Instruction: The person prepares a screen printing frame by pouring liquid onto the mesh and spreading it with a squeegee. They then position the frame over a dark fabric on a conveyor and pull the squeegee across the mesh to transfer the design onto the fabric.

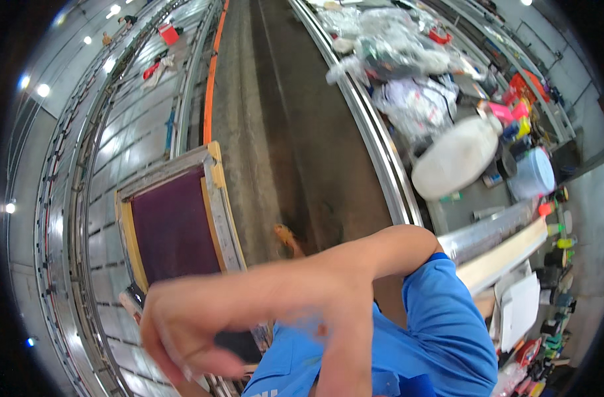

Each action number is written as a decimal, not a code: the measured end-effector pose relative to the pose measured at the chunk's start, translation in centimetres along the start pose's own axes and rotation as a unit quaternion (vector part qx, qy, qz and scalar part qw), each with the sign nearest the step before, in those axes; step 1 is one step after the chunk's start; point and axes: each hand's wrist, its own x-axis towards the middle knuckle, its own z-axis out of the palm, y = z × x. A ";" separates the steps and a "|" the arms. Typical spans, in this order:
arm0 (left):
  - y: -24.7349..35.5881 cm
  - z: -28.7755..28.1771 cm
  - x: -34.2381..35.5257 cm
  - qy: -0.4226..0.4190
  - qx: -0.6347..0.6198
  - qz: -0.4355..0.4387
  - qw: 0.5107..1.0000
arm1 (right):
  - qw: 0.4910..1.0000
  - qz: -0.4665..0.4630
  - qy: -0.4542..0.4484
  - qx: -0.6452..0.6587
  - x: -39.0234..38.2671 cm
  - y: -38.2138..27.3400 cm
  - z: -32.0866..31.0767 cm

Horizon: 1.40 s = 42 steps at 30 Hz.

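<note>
My right hand (203, 317) is raised close to the view, its arm bent at the elbow and reaching left out of a blue sleeve. Motion blurs it; the fingers are bent but apart, and nothing shows in them. Beyond it, at the left, a printing screen (173, 231) with purple mesh and a worn, taped frame stands over a long railed table. Skin of what looks like my left hand (129, 306) shows by a dark piece at the frame's near left corner. Its fingers are mostly hidden behind my right hand.
The railed table (120, 145) runs away at the left, with a red box (168, 33) far along it. A walkway (302, 132) lies between that and a metal-edged bench holding plastic bags (414, 102), a large white jug (457, 159) and a pale bucket (533, 173). A sandalled foot (285, 235) is below.
</note>
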 end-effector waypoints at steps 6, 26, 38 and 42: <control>5.2 10.4 14.2 -0.005 0.010 0.009 1.000 | 0.977 0.183 -0.047 0.101 10.4 -4.6 -12.8; 15.0 44.4 48.4 0.109 -0.022 0.007 0.994 | 0.722 -0.380 0.273 -0.510 19.4 -25.5 -70.2; 17.7 52.9 55.6 0.255 -0.060 -0.018 0.965 | 0.899 0.269 -0.341 -0.063 34.0 -4.7 -100.6; 19.5 54.7 61.8 0.339 -0.088 -0.046 0.936 | 0.847 0.334 -0.390 0.136 32.8 3.3 -105.6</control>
